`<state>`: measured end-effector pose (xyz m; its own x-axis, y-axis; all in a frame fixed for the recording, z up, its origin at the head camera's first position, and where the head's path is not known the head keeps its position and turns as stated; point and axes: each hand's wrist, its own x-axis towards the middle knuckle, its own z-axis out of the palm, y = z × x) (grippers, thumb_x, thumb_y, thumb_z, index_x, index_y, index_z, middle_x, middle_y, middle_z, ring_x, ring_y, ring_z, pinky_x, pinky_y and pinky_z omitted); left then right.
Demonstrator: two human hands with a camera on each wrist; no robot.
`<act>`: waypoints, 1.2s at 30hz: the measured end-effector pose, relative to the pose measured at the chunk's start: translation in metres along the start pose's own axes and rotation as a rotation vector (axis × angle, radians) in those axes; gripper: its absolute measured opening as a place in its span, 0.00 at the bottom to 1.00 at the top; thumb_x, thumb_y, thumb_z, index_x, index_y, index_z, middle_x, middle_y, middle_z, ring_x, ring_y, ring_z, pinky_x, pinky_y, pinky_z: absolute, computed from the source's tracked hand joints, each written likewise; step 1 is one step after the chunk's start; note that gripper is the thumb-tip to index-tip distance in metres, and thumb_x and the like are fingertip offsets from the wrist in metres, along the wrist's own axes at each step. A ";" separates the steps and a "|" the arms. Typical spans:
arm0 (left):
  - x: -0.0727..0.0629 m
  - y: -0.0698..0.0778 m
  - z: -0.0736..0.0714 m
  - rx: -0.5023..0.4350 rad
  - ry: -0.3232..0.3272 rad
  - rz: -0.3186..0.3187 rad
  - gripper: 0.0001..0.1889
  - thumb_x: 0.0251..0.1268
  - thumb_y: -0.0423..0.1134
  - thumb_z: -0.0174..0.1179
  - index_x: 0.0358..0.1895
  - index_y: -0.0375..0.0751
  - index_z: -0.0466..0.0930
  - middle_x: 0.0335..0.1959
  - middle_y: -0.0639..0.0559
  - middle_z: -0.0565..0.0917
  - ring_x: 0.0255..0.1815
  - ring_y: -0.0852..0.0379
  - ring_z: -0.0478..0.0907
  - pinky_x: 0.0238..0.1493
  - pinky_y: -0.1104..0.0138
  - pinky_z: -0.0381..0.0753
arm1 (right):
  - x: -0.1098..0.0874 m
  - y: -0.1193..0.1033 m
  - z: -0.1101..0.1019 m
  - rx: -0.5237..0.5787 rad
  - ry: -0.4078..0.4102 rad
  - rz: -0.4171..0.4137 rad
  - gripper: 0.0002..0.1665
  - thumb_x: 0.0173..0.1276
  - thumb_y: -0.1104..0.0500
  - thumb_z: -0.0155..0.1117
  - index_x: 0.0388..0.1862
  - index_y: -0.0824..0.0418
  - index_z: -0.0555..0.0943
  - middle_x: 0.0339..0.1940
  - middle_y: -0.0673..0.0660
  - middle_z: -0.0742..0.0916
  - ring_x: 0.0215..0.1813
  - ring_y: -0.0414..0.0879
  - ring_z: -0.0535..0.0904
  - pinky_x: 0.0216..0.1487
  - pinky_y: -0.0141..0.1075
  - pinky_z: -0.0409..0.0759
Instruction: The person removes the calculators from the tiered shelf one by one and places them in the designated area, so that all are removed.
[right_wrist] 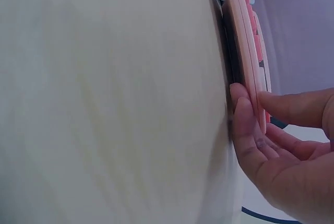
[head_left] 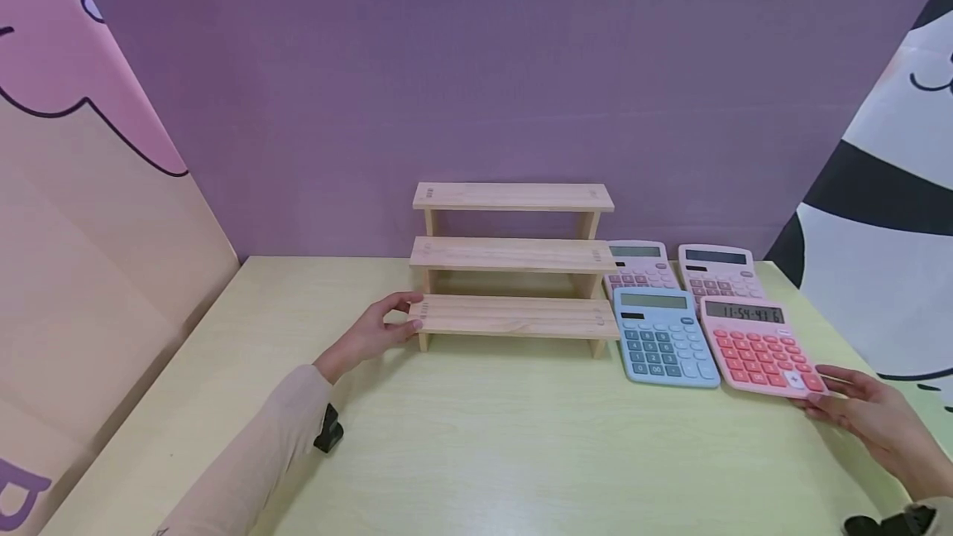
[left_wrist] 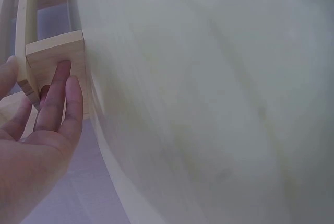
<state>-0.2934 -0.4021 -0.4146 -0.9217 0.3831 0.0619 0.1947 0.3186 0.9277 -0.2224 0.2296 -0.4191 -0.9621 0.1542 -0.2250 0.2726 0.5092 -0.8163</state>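
Observation:
A three-tier wooden stand (head_left: 514, 317) is set on the table, its steps rising toward the back. At the left end of its lowest step is my left hand (head_left: 375, 333), gripping the board; in the left wrist view its fingers (left_wrist: 55, 98) reach against the side support. A pink calculator (head_left: 759, 346) with coral keys and a lit display is pinched at its lower right corner by my right hand (head_left: 864, 412). From the right wrist view, the thumb (right_wrist: 292, 108) lies on top and fingertips go underneath the calculator's edge, which is slightly raised off the table.
Left of the pink calculator lies a blue calculator (head_left: 663, 337), touching or nearly touching the stand. Behind them are a pale pink calculator (head_left: 640, 263) and another pale pink calculator (head_left: 718, 267), both partly covered. A purple backdrop (head_left: 514, 89) closes off the pale table (head_left: 484, 445).

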 end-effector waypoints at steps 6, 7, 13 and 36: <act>0.002 -0.001 -0.001 0.004 -0.001 0.003 0.25 0.63 0.38 0.56 0.63 0.39 0.63 0.53 0.38 0.65 0.44 0.49 0.77 0.48 0.61 0.81 | -0.003 -0.003 0.000 -0.023 0.012 -0.009 0.39 0.63 0.72 0.53 0.64 0.83 0.43 0.53 0.81 0.64 0.31 0.32 0.79 0.37 0.32 0.83; 0.002 -0.001 -0.001 0.003 -0.001 0.003 0.25 0.63 0.38 0.56 0.63 0.39 0.62 0.53 0.38 0.65 0.44 0.49 0.77 0.48 0.61 0.81 | -0.003 -0.003 0.000 -0.024 0.010 -0.018 0.39 0.63 0.73 0.53 0.64 0.84 0.43 0.47 0.77 0.70 0.31 0.33 0.79 0.37 0.32 0.83; 0.001 0.001 -0.001 0.004 -0.001 -0.001 0.25 0.63 0.37 0.56 0.64 0.39 0.62 0.52 0.38 0.66 0.44 0.49 0.77 0.48 0.62 0.81 | 0.002 -0.002 -0.001 -0.037 0.027 -0.009 0.40 0.62 0.73 0.54 0.64 0.84 0.44 0.51 0.81 0.65 0.30 0.34 0.80 0.36 0.33 0.83; 0.000 0.000 -0.001 0.001 -0.003 -0.008 0.25 0.63 0.38 0.56 0.63 0.39 0.63 0.52 0.39 0.65 0.45 0.49 0.77 0.48 0.61 0.81 | -0.003 -0.010 -0.002 0.014 0.002 0.075 0.39 0.63 0.71 0.53 0.65 0.81 0.43 0.31 0.48 0.77 0.29 0.39 0.82 0.35 0.33 0.83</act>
<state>-0.2939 -0.4023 -0.4139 -0.9221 0.3831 0.0538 0.1882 0.3228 0.9276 -0.2223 0.2256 -0.4089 -0.9389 0.1936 -0.2846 0.3437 0.4842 -0.8046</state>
